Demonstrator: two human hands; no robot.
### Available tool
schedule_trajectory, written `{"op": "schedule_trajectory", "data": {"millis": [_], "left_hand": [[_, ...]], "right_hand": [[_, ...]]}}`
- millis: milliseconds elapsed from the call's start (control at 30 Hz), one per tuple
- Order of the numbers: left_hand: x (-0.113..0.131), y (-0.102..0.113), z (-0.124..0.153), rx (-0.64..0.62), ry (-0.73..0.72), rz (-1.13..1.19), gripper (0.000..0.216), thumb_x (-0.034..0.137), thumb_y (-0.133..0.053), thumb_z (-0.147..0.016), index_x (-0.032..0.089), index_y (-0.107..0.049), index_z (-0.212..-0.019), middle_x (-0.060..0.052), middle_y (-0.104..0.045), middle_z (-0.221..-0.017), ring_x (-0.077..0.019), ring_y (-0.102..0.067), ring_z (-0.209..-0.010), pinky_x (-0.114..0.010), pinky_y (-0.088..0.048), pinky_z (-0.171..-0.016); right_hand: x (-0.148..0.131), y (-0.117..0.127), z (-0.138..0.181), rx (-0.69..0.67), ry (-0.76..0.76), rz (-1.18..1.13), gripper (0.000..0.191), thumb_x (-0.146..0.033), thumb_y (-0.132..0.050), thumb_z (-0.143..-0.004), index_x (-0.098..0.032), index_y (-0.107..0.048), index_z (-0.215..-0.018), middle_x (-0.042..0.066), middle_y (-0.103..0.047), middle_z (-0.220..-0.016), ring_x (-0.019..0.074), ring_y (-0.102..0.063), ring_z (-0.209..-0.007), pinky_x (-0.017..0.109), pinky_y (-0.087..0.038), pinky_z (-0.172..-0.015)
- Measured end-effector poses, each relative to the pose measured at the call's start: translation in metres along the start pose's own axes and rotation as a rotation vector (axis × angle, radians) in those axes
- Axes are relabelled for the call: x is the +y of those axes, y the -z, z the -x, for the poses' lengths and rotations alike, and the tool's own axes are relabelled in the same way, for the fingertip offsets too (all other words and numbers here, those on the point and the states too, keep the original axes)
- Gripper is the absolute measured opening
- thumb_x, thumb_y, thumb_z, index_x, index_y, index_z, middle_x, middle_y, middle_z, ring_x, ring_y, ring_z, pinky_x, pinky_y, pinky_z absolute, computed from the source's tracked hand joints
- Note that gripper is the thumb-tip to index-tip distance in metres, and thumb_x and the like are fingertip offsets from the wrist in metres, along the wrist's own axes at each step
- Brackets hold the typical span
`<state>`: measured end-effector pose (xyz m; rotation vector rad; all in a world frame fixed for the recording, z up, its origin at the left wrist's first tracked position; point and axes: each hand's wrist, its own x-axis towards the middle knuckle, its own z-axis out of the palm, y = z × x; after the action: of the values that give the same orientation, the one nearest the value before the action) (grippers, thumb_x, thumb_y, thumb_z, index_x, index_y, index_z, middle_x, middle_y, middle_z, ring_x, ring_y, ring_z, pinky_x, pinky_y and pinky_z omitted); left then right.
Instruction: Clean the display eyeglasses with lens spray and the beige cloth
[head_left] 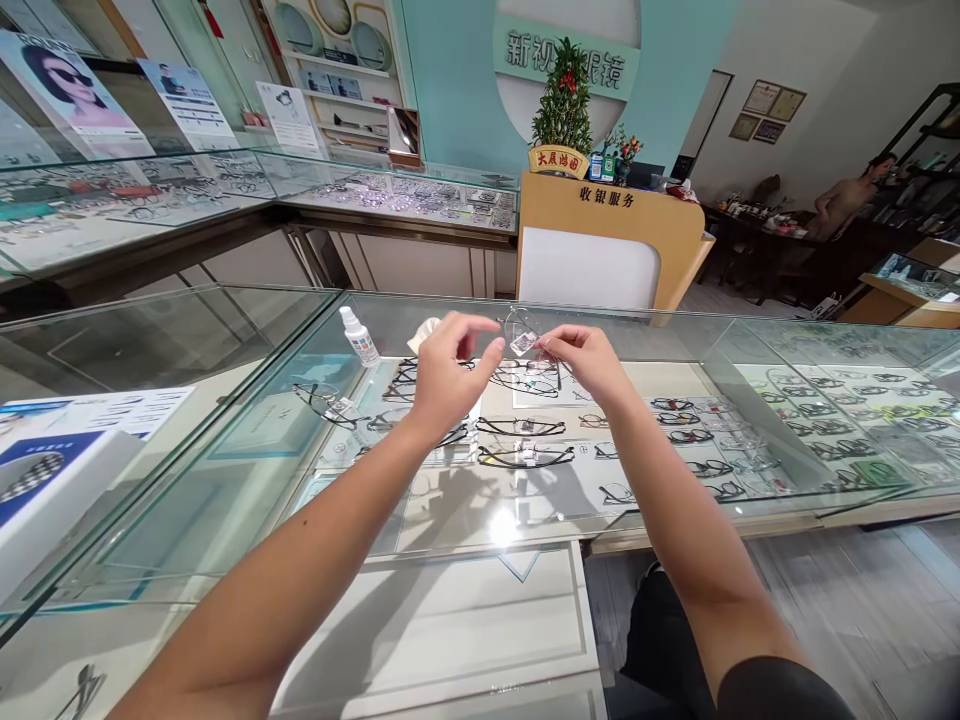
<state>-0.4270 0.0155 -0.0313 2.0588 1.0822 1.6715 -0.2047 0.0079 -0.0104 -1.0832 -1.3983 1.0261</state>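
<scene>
A pair of thin-rimmed eyeglasses (534, 318) with a square printed tag (523, 343) is held up above the glass counter. My right hand (589, 365) pinches it at the right side between thumb and fingertips. Just left of the eyeglasses is my left hand (454, 368), its thumb and index finger apart and curved toward the rim; I see nothing held between them. Beneath my hands, dark-framed glasses (521, 427) lie in rows inside the case. Behind my left hand is a crumpled pale cloth (424, 334), partly hidden.
A white spray bottle (359, 338) stands on the counter to the left, near glasses with dark temples (328, 405). A white box (67, 490) sits at far left. Beyond are a wooden cashier desk (611, 215) and another display case (390, 200). A person (847, 205) is at far right.
</scene>
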Motion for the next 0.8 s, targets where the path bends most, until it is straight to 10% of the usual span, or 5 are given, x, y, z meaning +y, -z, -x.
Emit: {"op": "schedule_trajectory", "data": {"millis": [167, 467, 800], "left_hand": [[0.004, -0.009, 0.01, -0.292, 0.256, 0.14, 0.035, 0.052, -0.071, -0.101, 0.019, -0.086, -0.101, 0.004, -0.044, -0.063, -0.0141, -0.039, -0.063, -0.031, -0.032, -0.063], [-0.008, -0.01, 0.005, -0.234, 0.409, 0.223, 0.04, 0.057, -0.076, -0.094, 0.018, -0.086, -0.101, 0.002, -0.046, -0.064, -0.0146, -0.036, -0.062, -0.03, -0.028, -0.06], [-0.005, -0.005, 0.005, -0.479, 0.298, -0.137, 0.032, 0.047, -0.067, -0.099, 0.022, -0.086, -0.097, 0.002, -0.053, -0.063, -0.0169, -0.045, -0.063, -0.032, -0.029, -0.064]], "right_hand": [[0.007, -0.017, 0.006, 0.078, 0.123, 0.148, 0.022, -0.043, -0.08, -0.086, -0.021, -0.081, -0.083, 0.005, -0.083, -0.086, 0.0222, -0.075, -0.084, 0.037, -0.058, -0.084], [0.005, -0.028, 0.017, 0.011, 0.266, 0.393, 0.021, -0.039, -0.068, -0.1, -0.025, -0.084, -0.099, 0.005, -0.087, -0.108, 0.0242, -0.078, -0.103, 0.038, -0.058, -0.096], [-0.02, -0.003, 0.02, -0.245, -0.177, 0.66, 0.05, -0.057, -0.068, -0.097, -0.022, -0.059, -0.062, -0.001, -0.06, -0.063, 0.0141, -0.044, -0.059, 0.032, -0.029, -0.059]]}}
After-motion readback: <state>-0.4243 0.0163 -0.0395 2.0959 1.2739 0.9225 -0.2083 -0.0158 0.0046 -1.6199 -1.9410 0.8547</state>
